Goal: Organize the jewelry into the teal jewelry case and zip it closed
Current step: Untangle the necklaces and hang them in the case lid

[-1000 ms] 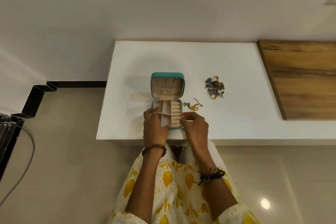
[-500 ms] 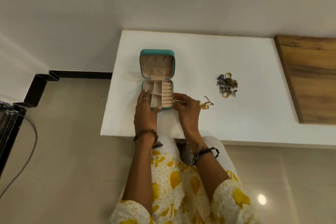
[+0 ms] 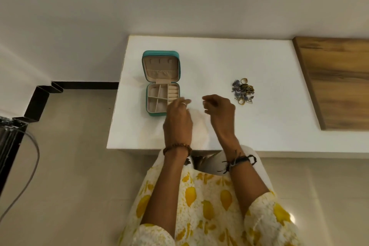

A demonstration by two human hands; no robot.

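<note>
Nearest me: left hand [image 3: 178,120], fingers curled, tips over the case's near right corner; I cannot tell whether they grasp anything. Right hand [image 3: 220,111], fingers curled, contents unclear, hovering over the table [image 3: 259,126]. Beyond: teal case [image 3: 162,84], lid upright and open, compartments showing. Right of it, well apart: jewelry pile [image 3: 243,92].

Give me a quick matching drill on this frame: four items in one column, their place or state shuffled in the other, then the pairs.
1. teal jewelry case
2. jewelry pile
3. wooden board
4. beaded bracelet

A. far right of the table
B. on the left wrist
C. open, lid up
D. loose on the table, right of the hands

Pairs: 1-C, 2-D, 3-A, 4-B
</note>
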